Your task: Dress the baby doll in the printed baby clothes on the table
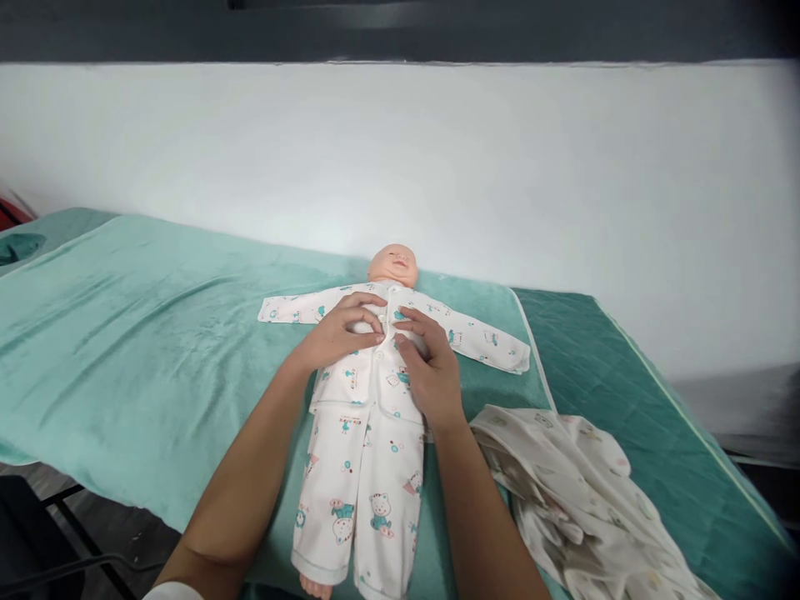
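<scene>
A baby doll (393, 265) lies on its back, dressed in a white baby shirt (350, 379) and matching trousers (381, 500) with small animal prints. The shirt's long sleeves stretch out to both sides. At the chest, my left hand (343, 332) has its thumb and index fingertips close together on the shirt front, beside a button. Opposite it, my right hand (434, 367) pinches the other side of the front opening, thumb near the index finger. A small gap separates the two hands. The doll's hands are not visible; one foot shows below a trouser leg.
A light green blanket (156, 333) covers much of the bed, over a darker green quilted cover (581, 358) at the right. Crumpled white printed cloth (575, 492) lies by my right forearm. A white wall (400, 158) stands behind. Dark metal legs (75, 517) show lower left.
</scene>
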